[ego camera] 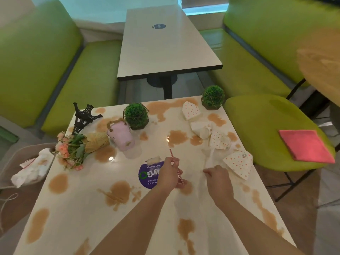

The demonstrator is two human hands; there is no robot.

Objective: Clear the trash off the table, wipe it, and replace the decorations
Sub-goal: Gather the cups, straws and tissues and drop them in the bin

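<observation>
Here the left hand [168, 174] pinches a red-striped straw [176, 167] over the purple sticker [147, 176] on the stained table [88, 208]. The right hand [218, 178] curls its fingers round a clear plastic wrapper [208, 159], beside crushed polka-dot paper cups [238, 163]. A pink cloth [306, 145] lies on the green chair [257, 115].

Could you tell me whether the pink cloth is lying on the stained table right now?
No, the pink cloth lies on the green chair seat to the right of the table.

Left hand [168, 173], right hand [218, 178] curled
</observation>
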